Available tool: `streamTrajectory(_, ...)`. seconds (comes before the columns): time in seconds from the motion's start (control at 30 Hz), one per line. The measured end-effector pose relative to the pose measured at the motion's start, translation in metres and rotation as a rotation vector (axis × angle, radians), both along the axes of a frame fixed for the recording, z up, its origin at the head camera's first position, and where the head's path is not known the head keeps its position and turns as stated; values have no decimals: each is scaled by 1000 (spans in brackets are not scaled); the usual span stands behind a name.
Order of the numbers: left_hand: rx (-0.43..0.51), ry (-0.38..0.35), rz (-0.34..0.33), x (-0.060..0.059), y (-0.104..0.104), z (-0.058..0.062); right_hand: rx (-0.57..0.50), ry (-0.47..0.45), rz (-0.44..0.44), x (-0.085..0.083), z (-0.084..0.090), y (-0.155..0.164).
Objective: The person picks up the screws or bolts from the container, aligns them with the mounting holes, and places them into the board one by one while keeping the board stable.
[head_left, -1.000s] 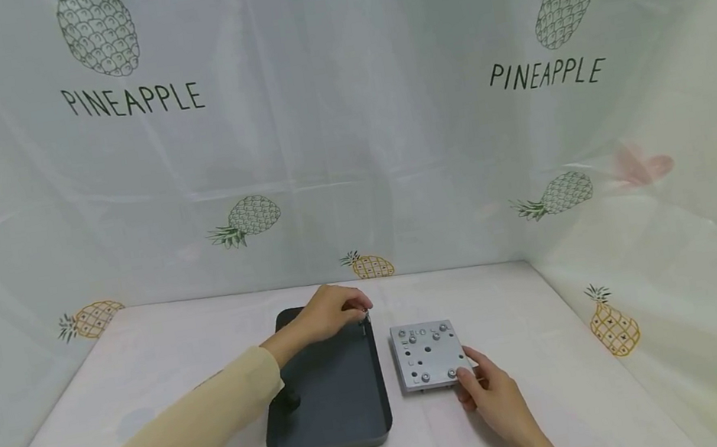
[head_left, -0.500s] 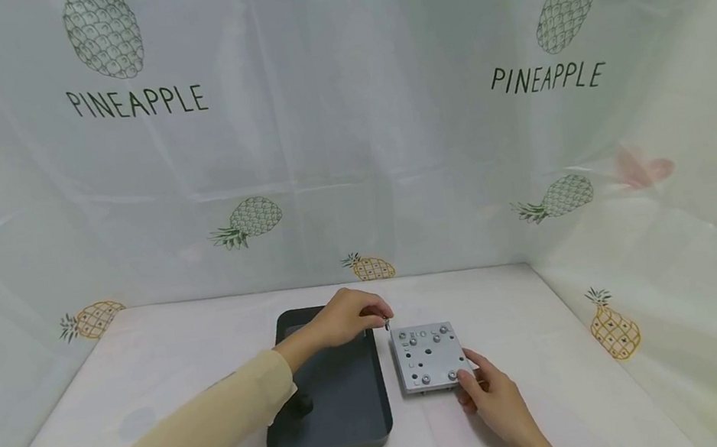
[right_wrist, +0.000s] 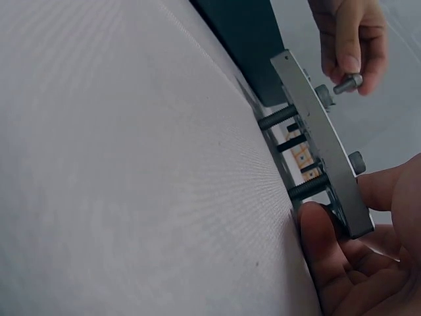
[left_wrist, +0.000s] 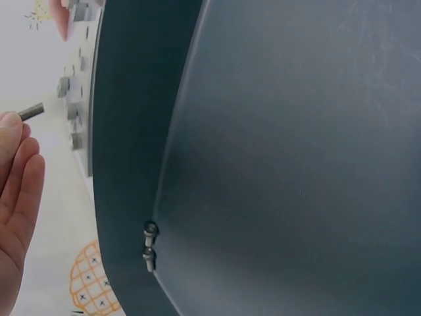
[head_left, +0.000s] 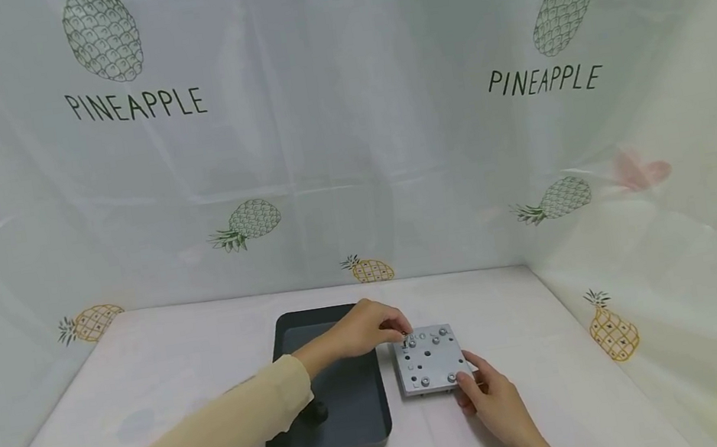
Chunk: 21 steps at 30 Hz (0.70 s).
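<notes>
My left hand pinches a small socket-head screw between thumb and fingers, above the far left corner of a square metal plate. In the left wrist view the shank of that screw sticks out past the thumb. Several screws with heads on top pass through the plate, and their threaded shanks hold it raised off the table. With thumb above and fingers below, my right hand grips the plate's near right corner.
A dark grey tray lies left of the plate, partly under my left forearm. Two loose screws rest in one of its corners. A round black object is in the tray's near part. Pineapple-printed curtain surrounds the table.
My left hand has carried the screw from the tray's far right edge rightward, over to the plate's far left corner. My right hand stays at the plate's near right corner.
</notes>
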<state>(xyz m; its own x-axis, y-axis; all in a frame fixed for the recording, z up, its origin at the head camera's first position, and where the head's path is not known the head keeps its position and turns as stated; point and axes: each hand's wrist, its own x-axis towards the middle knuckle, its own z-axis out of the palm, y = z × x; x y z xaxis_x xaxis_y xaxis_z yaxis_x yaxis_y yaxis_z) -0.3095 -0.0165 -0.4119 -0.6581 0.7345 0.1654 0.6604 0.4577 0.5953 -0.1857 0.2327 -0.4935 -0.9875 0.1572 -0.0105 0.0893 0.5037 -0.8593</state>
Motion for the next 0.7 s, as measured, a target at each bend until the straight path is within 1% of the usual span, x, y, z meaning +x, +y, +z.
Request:
streamTrajectory(0.27, -14, -27, -14, 1, 8, -10, 13, 5, 3, -1, -2, 1)
streamTrajectory(0.43, -22, -12, -20, 2, 9, -13, 13, -9, 4, -2, -4, 1)
streamTrajectory(0.7, -34, -7, -32, 4, 8, -15, 11, -15, 3, -2, -2, 2)
